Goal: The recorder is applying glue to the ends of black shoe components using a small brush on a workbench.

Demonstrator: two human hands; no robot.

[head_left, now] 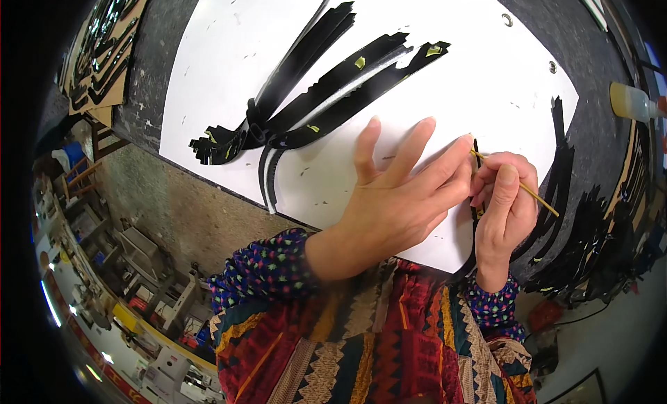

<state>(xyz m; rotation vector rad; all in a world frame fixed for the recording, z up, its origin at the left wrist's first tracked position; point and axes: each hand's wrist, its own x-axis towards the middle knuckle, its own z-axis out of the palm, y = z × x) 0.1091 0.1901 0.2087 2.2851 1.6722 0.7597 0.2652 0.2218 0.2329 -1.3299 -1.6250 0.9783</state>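
A narrow black strip (pixel 478 211) runs lengthwise in front of me on the white sheet, mostly covered by my fingers. My left hand (pixel 406 188) reaches over from the left. Its thumb and nearest fingers close on the strip's far part, while two other fingers stretch out above the sheet. In a pinch, my right hand (pixel 506 195) holds a thin yellow stick (pixel 538 198). The stick's far end meets the strip by my left fingertips. What the right hand's curled fingers touch underneath is hidden.
Bundles of black strips (pixel 316 102) lie at the sheet's left, some with yellow patches. More black strips (pixel 559 161) hang together at the right. The white sheet (pixel 229 63) covers a dark table (pixel 156 77). A bottle (pixel 629 102) stands far right; strips on cardboard (pixel 104 53) lie far left.
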